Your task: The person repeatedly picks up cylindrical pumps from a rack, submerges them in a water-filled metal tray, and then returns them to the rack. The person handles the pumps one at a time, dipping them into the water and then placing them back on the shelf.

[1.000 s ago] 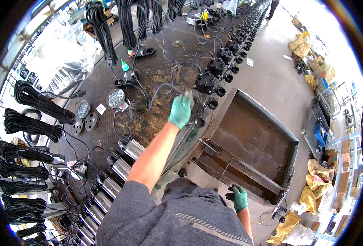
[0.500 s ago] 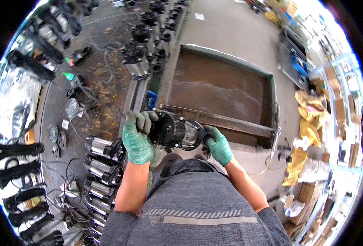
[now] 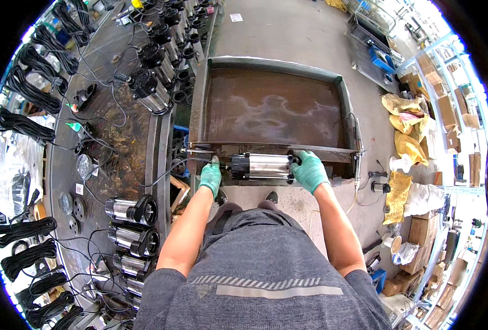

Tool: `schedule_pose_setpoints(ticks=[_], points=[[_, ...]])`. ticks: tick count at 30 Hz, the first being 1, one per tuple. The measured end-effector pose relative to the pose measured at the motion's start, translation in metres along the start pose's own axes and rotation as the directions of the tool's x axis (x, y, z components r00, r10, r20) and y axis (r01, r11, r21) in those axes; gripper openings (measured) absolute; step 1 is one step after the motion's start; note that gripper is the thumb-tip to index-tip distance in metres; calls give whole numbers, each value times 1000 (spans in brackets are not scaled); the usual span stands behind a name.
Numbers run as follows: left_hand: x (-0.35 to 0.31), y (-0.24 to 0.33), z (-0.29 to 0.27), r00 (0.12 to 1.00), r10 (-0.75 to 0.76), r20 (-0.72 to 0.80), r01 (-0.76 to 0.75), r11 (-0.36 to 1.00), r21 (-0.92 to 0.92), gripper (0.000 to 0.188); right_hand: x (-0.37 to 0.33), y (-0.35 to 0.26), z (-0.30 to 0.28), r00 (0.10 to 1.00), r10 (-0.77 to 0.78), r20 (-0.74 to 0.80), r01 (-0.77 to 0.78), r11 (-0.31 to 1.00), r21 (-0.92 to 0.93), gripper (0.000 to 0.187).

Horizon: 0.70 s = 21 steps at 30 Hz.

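Note:
A silver cylindrical pump [image 3: 267, 166] with black ends lies level across the near part of a metal tank [image 3: 343, 88]. My right hand [image 3: 311, 171], in a green-and-grey glove, is closed around its right end. Left of the pump's black ribbed end, my left hand [image 3: 211, 175] wears a matching glove and is closed, thumb up. A black cable [image 3: 169, 169] runs from the bench to its fingertips and appears pinched there. What lies inside the left fingers is mostly hidden.
On the left, a bench [image 3: 134, 129] bears a row of similar pumps [image 3: 131, 212] nearby and more standing pumps [image 3: 150, 91] farther off. Coiled black cables [image 3: 23, 234] line its far left side. Yellow sacks [image 3: 399, 192] and shelves [image 3: 458, 137] stand right.
The pump, tilted toward me with both hands on it, now lies level and side-on over the tank. My left hand has let go of its black end and moved to the cable.

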<state>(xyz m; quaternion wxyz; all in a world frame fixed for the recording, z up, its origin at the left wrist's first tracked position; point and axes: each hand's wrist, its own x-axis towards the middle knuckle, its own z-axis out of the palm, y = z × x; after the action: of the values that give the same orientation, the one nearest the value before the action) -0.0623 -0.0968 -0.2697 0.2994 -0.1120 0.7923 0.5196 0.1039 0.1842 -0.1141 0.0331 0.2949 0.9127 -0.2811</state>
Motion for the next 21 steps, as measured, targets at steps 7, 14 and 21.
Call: schedule_pose_setpoints(ticks=[7, 14, 21], points=[[-7, 12, -20, 967, 255, -13, -228, 882, 412, 50, -12, 24, 5, 989, -126, -84, 143, 955, 261, 58], [-67, 30, 20, 860, 506, 67, -502, 815, 290, 58, -58, 172, 22, 796, 409, -447, -248, 893, 375, 31], [-64, 21, 37, 878, 474, 69, -467, 817, 339, 73, -68, 271, 7, 536, 775, -335, -407, 585, 701, 40]])
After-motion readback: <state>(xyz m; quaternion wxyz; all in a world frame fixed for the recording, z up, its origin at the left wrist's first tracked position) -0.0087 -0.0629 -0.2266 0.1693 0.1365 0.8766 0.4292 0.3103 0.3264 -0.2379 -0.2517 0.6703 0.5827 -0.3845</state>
